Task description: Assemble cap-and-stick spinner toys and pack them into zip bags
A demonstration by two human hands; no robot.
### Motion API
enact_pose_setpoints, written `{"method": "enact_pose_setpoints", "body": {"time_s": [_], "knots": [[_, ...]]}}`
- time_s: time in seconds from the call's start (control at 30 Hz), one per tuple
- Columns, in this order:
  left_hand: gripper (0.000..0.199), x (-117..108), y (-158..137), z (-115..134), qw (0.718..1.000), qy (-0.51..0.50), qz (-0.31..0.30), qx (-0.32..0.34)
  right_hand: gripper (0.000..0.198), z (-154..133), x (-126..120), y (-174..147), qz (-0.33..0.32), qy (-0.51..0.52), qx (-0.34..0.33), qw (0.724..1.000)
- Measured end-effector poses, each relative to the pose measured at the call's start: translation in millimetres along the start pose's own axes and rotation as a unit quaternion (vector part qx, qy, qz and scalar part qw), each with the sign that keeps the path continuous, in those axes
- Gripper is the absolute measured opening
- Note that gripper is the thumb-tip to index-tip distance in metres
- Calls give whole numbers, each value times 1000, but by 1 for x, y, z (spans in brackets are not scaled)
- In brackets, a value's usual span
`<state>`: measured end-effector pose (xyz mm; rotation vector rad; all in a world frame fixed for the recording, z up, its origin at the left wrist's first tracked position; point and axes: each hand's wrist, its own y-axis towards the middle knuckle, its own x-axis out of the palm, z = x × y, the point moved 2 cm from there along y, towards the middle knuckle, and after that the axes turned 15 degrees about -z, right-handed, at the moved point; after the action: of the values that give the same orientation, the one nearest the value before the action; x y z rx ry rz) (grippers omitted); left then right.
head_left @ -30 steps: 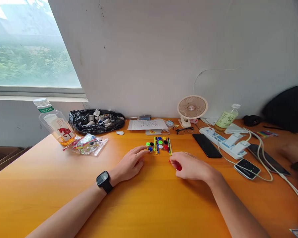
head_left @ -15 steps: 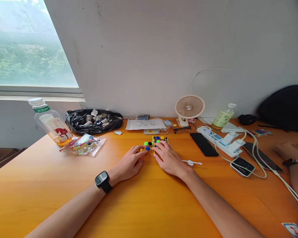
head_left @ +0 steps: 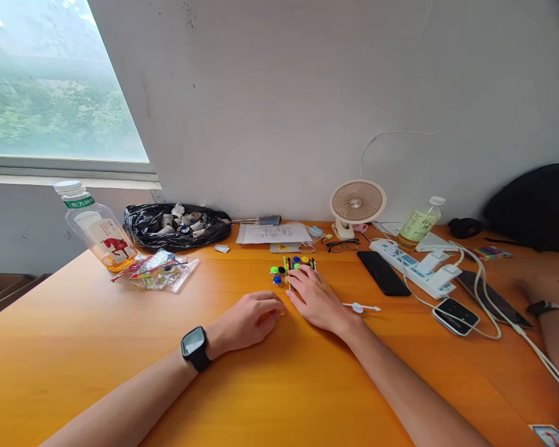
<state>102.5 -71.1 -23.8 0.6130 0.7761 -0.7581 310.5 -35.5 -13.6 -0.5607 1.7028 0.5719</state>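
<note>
Yellow piece [head_left: 282, 312]: left hand [head_left: 248, 320] is pinching it nearside of blue piece [head_left: 277, 281], ideally lightly; right hand [head_left: 317, 299], hold unclear, is partly covering sticks [head_left: 287, 266] rightward.

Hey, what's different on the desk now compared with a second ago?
The left hand has drawn back toward the person, holding a yellow piece at its fingertips. The right hand has moved left over the colored pieces, and a white arrow piece now shows beside its wrist. The fan and black phone stayed put.

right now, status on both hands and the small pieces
Left hand pinching yellow piece. Right hand over coloured pieces, partly hiding them. White arrow-tipped piece beside that hand.
</note>
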Motion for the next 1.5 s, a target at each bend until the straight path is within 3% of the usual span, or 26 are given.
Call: {"method": "enact_pose_setpoints", "body": {"time_s": [0.5,1.5], "knots": [[21,-4,0,0,998,61,32,-9,35,1,0,0,-1,16,-7,1000],[17,-3,1,0,998,65,20,-17,32,-2,-5,0,22,5,7,1000]]}}
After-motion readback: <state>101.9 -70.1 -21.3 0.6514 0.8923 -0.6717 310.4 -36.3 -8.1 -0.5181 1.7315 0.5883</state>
